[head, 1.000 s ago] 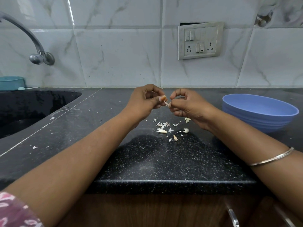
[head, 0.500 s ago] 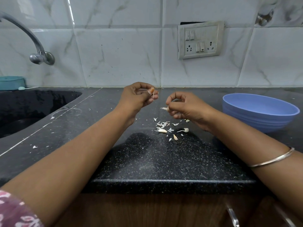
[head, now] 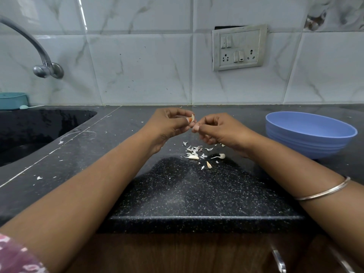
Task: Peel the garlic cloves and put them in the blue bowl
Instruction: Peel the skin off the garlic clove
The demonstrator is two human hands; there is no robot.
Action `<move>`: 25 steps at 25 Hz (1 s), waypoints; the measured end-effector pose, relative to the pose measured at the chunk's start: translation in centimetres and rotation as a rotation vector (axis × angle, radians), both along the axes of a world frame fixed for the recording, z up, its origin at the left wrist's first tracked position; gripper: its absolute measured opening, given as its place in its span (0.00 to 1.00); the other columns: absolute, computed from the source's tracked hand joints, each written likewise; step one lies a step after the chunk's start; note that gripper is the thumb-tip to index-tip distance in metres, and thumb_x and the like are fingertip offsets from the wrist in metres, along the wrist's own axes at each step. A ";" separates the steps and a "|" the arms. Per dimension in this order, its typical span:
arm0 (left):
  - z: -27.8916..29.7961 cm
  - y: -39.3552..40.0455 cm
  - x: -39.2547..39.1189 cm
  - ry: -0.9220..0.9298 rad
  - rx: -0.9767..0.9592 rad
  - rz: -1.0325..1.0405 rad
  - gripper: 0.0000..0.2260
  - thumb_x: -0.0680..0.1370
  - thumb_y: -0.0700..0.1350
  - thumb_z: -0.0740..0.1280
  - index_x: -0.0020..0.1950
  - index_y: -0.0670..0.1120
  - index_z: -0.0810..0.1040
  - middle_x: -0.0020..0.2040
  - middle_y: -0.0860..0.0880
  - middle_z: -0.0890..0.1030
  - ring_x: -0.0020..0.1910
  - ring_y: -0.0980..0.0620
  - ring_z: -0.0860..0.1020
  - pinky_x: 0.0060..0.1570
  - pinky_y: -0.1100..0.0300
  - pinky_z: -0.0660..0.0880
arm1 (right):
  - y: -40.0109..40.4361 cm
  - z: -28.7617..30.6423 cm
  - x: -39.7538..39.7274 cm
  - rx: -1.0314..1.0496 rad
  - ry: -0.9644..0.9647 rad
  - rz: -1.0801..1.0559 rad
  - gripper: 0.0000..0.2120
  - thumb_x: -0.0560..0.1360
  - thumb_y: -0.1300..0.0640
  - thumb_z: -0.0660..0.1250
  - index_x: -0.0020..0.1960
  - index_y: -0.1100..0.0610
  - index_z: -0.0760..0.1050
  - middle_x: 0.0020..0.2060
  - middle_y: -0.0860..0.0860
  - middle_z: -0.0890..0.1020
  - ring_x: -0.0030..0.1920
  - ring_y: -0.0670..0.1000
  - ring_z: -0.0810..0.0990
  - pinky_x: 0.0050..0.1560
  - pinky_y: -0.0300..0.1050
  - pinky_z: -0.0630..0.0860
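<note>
A small pale garlic clove [head: 192, 117] is pinched in the curled fingers of the left hand [head: 169, 125], above the black speckled stone desk [head: 197, 194]. The right hand [head: 218, 129], fingers curled, nearly touches it; whether it holds anything, I cannot tell. Loose white peel scraps and cloves [head: 199, 154] lie below. The round blue plastic bowl [head: 309, 134] stands right; its inside is hidden. A black sink [head: 39, 131] opens left, bare desk running to the front edge.

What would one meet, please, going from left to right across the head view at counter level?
teal container → sink → left hand, which pinches a garlic clove → right hand → blue bowl.
</note>
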State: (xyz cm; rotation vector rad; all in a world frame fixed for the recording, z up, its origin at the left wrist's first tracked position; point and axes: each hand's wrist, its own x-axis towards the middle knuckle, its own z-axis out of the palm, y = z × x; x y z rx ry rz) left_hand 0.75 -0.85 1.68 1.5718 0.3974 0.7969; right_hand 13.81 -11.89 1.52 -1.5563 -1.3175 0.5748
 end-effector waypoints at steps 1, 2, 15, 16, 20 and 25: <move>0.0 0.0 0.0 0.010 0.006 0.004 0.05 0.74 0.34 0.69 0.47 0.42 0.80 0.40 0.46 0.83 0.38 0.57 0.82 0.41 0.68 0.78 | 0.0 0.1 0.1 0.023 0.001 -0.028 0.10 0.75 0.57 0.69 0.51 0.65 0.78 0.32 0.49 0.77 0.30 0.42 0.74 0.32 0.33 0.72; 0.0 -0.1 0.0 0.019 0.013 0.004 0.04 0.74 0.35 0.69 0.47 0.42 0.81 0.39 0.46 0.83 0.38 0.57 0.82 0.42 0.67 0.78 | 0.0 0.1 0.1 0.055 0.012 -0.053 0.10 0.75 0.57 0.70 0.51 0.63 0.78 0.34 0.50 0.77 0.32 0.43 0.76 0.33 0.33 0.74; 0.1 -0.4 -0.2 0.061 0.071 -0.042 0.08 0.73 0.41 0.71 0.50 0.39 0.81 0.40 0.45 0.85 0.40 0.54 0.83 0.37 0.67 0.78 | -0.1 0.4 0.7 0.232 -0.010 -0.050 0.06 0.71 0.65 0.72 0.44 0.58 0.77 0.36 0.52 0.78 0.36 0.44 0.76 0.36 0.34 0.76; 0.2 -0.4 -0.2 0.063 0.080 -0.042 0.09 0.73 0.41 0.71 0.50 0.39 0.81 0.40 0.45 0.85 0.40 0.54 0.83 0.37 0.67 0.78 | -0.1 0.4 0.7 0.234 -0.010 -0.049 0.06 0.71 0.65 0.72 0.45 0.58 0.78 0.36 0.51 0.78 0.35 0.44 0.76 0.36 0.34 0.76; 0.2 -0.4 -0.2 0.061 0.092 -0.052 0.09 0.74 0.41 0.70 0.52 0.37 0.80 0.44 0.42 0.85 0.41 0.53 0.83 0.39 0.66 0.78 | 0.0 0.3 0.9 0.236 0.009 -0.047 0.06 0.71 0.65 0.72 0.45 0.57 0.78 0.36 0.51 0.79 0.36 0.44 0.77 0.37 0.34 0.76; 0.3 -0.6 -0.3 0.059 0.116 -0.067 0.05 0.76 0.40 0.69 0.48 0.39 0.81 0.42 0.46 0.85 0.42 0.53 0.83 0.41 0.65 0.79 | 0.0 0.2 1.1 0.233 0.026 -0.054 0.05 0.71 0.64 0.73 0.44 0.57 0.79 0.37 0.52 0.79 0.38 0.45 0.77 0.37 0.34 0.76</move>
